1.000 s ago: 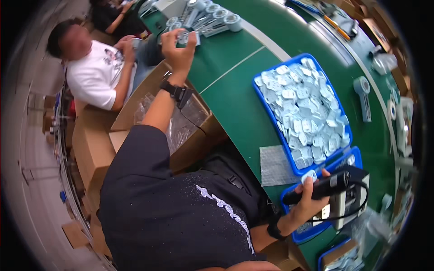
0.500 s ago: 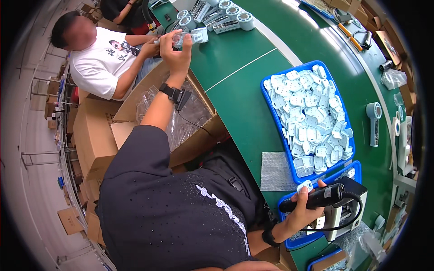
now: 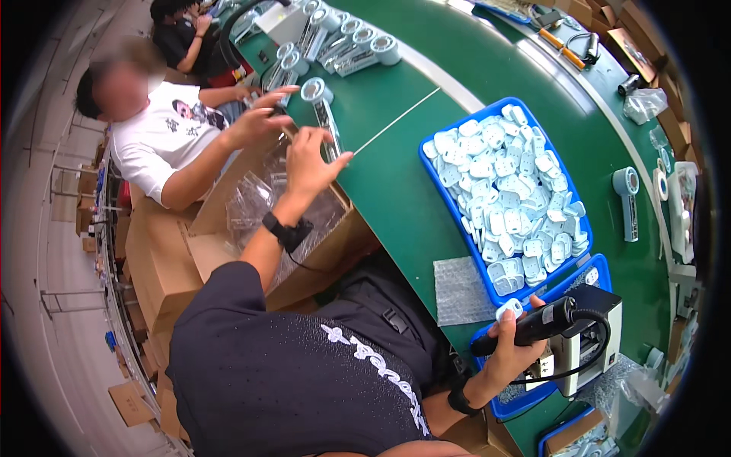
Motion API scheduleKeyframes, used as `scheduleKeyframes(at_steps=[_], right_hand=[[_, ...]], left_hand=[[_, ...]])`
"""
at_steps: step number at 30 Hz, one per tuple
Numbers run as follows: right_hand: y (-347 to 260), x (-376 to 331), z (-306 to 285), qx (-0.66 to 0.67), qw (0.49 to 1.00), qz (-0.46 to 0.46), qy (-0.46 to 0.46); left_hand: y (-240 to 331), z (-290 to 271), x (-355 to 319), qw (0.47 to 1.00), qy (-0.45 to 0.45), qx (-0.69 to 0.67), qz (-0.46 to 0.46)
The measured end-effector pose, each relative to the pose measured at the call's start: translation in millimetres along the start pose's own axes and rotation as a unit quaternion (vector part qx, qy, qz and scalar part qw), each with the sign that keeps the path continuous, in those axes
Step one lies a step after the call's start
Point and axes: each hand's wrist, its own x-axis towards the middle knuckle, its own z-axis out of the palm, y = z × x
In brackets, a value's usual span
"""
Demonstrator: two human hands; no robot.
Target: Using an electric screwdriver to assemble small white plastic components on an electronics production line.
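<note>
My left hand [image 3: 308,164] is at the table's left edge, its fingers and thumb around the lower end of a light blue handheld fan [image 3: 314,90]. The fan's round head points away from me. In my right hand [image 3: 512,356] is a black electric screwdriver [image 3: 544,320] with a cable at its back end. The same hand pinches a small light blue plastic cover [image 3: 509,308] at the thumb. Just beyond sits a blue tray [image 3: 459,221] heaped with similar light blue covers [image 3: 518,183].
A co-worker in a white shirt [image 3: 164,133] reaches in beside my left hand. Several fans [image 3: 365,46] lie at the far left of the green table; another fan [image 3: 627,198] lies right. A carton [image 3: 335,236] with clear plastic pieces stands below. A screw feeder [image 3: 582,343] is near my right hand.
My left hand has come back toward me from the pile, and a fan now lies by the table edge at it. The co-worker's hand has moved nearer. My right hand keeps its hold.
</note>
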Motion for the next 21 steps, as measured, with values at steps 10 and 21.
scheduleKeyframes(at_steps=[10,21], right_hand=[[2.6,-4.5,0.7,0.021,1.000,0.003,0.009],[-7.4,-7.9,3.2,0.059,0.998,-0.016,0.020]], left_hand=[[31.2,5.6,67.1,0.994,-0.043,-0.095,-0.011],[-48.1,118.4,191.4,0.977,-0.137,0.152,0.053]])
